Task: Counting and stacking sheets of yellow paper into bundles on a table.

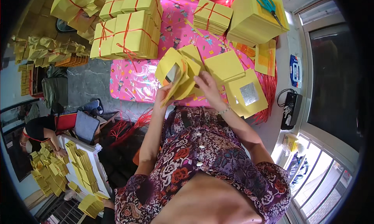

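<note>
Over the table, my left hand (163, 94) grips the lower left edge of a fanned bunch of yellow joss paper (180, 73). A grey foil patch and a bit of orange show between its bent sheets. My right hand (208, 87) is closed at the right side of the same bunch, fingers curled on the sheet edges; the exact pinch is partly hidden. Just right of it lie loose yellow sheets (224, 65) and a sheet with a silver foil square (249, 93).
The pink patterned tablecloth (132, 82) bears bundles tied with red ribbon (134, 35), a smaller tied bundle (212, 17) and a tall yellow stack (249, 25) topped by teal-handled scissors (267, 5). Red strands (269, 103) hang right. A co-worker (43, 128) sits at another table, lower left.
</note>
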{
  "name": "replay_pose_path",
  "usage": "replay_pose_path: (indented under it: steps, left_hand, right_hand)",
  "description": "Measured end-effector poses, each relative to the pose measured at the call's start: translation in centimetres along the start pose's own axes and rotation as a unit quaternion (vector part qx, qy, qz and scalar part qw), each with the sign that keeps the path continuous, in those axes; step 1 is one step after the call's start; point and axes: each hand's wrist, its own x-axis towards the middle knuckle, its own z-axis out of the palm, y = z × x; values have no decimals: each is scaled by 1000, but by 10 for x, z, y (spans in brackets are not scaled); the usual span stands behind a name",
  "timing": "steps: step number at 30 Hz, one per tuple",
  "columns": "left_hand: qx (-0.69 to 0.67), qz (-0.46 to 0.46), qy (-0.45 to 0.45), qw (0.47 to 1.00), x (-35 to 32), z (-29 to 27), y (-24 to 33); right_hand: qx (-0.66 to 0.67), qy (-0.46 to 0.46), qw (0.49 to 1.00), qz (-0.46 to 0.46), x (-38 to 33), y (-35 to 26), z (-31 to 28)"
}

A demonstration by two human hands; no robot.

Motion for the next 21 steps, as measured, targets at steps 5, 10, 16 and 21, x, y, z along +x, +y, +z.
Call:
replay_pose_path:
  steps: [5,10,16,21]
  left_hand:
    - [-41,1,76,996,-5,25,-5]
    - [32,110,111,987,-14,30,-12]
    - [155,233,155,947,-7,24,-22]
    - [100,214,164,958,-1,36,-30]
  right_hand:
    - [59,-17,996,61,14,-15,-13]
    - [-110,21,993,-23,10,-20,-21]
    - [-278,87,950,-111,7,-28,-24]
    - [-210,87,967,-113,13,-29,-25]
